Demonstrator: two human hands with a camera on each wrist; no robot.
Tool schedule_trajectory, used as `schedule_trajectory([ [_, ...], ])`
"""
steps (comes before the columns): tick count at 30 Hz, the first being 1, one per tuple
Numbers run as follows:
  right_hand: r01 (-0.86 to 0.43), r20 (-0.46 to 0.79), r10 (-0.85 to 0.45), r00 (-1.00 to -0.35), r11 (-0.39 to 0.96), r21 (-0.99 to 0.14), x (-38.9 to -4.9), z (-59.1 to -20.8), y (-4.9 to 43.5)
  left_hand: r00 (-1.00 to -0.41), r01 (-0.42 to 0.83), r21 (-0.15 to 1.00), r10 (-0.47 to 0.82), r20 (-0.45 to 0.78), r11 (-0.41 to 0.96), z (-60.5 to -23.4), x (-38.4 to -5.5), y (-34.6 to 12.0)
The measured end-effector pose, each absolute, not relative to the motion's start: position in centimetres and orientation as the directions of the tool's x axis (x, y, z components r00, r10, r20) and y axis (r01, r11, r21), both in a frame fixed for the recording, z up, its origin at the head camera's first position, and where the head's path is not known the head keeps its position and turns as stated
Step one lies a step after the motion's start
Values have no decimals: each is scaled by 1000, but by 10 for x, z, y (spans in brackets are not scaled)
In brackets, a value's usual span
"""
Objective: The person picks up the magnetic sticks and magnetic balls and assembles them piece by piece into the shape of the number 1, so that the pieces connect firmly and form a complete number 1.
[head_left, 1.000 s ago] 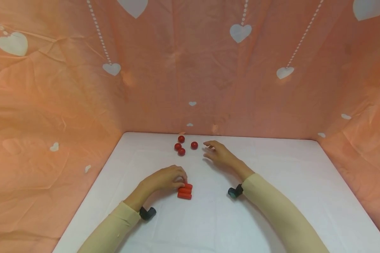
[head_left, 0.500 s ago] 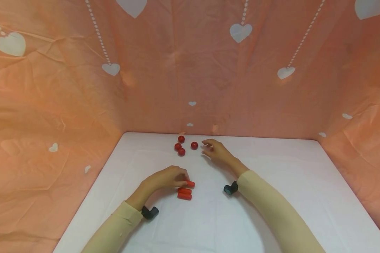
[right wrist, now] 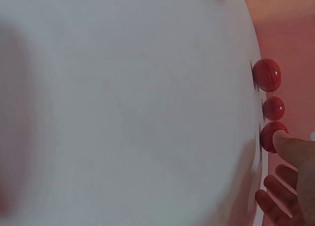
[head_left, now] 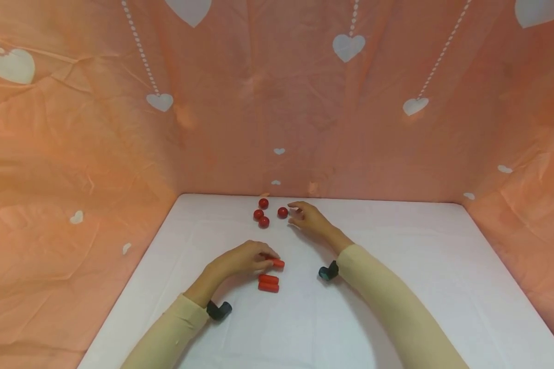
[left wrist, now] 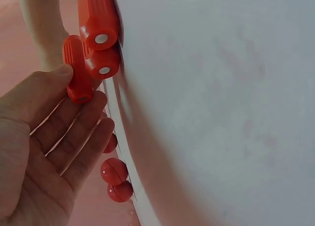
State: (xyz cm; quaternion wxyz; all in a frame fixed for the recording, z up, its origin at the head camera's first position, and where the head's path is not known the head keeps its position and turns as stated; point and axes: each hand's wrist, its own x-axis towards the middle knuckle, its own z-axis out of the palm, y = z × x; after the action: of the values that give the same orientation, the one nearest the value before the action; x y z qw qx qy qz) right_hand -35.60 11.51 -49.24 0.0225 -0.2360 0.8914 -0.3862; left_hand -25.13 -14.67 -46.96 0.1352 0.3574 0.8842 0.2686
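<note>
In the head view my left hand [head_left: 245,257] pinches a short red rod [head_left: 278,263] between thumb and fingers. The left wrist view shows this ribbed rod [left wrist: 75,63] held by its side, slightly above the other two. Those two red rods [head_left: 269,284] lie side by side on the white table, nearer me; their ends carry pale round discs. My right hand [head_left: 313,219] is at the far side, thumb and fingers apart, just right of a red ball [head_left: 282,212]. In the right wrist view the thumb overlaps a ball [right wrist: 268,136]; contact cannot be told.
Three more red balls [head_left: 263,222] form a loose cluster left of the single ball, close to the back edge of the white table [head_left: 388,287]. An orange cloth [head_left: 231,128] with pale hearts hangs behind and at both sides.
My left hand has drawn one rod away from the other two, toward the back and slightly right. Meanwhile my right hand has moved left, closer to the single ball.
</note>
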Motion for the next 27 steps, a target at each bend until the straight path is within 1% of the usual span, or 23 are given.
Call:
schedule_trajectory([
  [4,-424,169,-432,-886,607,-672,-358,-491,111,-700,578,568,713,-24,586,-472,-254,-146],
  [7,-419,172,-421,-891,613,-670,-359,-491,109,-711,559,576,702,-36,596,-474,-254,-146],
  [12,-379,114,-426,-897,613,-693,-359,-490,104,-728,526,595,684,-54,607,-477,-254,-147],
  [18,-394,89,-453,-887,643,-656,-359,-491,99,-728,503,624,682,-67,598,-479,-253,-149],
  [22,-405,93,-455,-885,657,-636,-360,-492,97,-728,508,615,682,-67,603,-479,-253,-148],
  [27,-419,124,-451,-884,644,-640,-360,-491,94,-739,507,606,671,-60,613,-477,-253,-149],
])
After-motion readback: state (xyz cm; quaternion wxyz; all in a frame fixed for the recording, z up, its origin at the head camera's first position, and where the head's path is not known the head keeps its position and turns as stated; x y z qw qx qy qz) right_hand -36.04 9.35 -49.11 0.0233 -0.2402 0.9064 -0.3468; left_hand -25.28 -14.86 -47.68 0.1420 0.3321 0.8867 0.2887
